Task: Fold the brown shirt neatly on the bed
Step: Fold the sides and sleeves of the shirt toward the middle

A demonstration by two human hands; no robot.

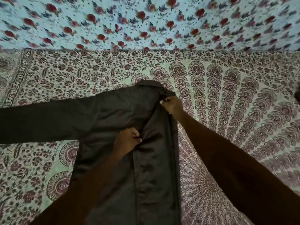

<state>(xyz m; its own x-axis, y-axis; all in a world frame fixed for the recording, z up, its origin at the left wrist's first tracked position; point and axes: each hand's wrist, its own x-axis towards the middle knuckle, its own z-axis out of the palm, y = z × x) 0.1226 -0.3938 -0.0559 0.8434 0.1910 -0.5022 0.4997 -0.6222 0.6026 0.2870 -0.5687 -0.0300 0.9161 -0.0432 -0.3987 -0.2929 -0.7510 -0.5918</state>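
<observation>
Two dark-sleeved forearms reach over the patterned bed [227, 98]. The brown shirt [113, 114] lies flat, body running toward the viewer, one sleeve stretched left. The left hand [128, 140] pinches fabric mid-chest; the right hand [172, 104] grips the shoulder by the collar. A rose-print cloth [146, 21] lies beyond.

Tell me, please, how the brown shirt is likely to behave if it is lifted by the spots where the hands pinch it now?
The brown shirt will probably droop limply: it lies creased and bunches where the left hand and right hand pinch it. Its faint sheen suggests a smooth cloth that may slide on the bedspread. The outstretched sleeve would likely trail and undo the fold.
</observation>
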